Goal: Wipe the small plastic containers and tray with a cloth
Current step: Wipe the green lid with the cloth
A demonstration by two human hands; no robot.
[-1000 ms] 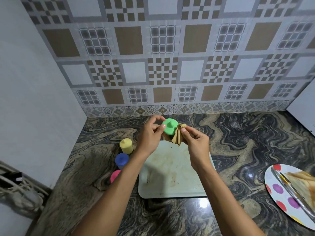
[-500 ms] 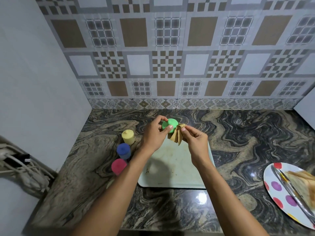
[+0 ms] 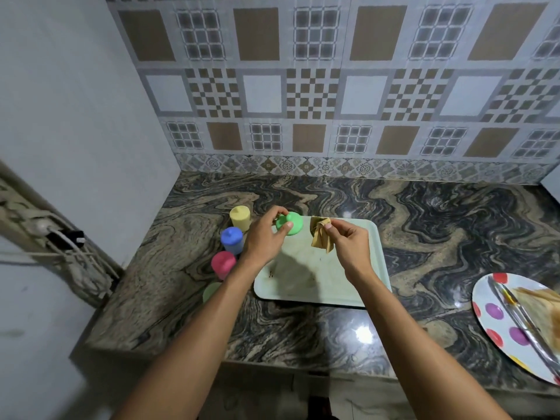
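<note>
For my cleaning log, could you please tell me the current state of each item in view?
green container: held by the left hand, apart from the brown cloth.
brown cloth: bunched, pinched by the right hand.
yellow container: upright on the counter.
blue container: upright on the counter.
pink container: upright on the counter.
tray: flat on the counter, smudged.
spotted plate: on the counter, carrying food.

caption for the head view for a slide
Left hand holds a green container while right hand pinches a brown cloth over the tray.
</note>
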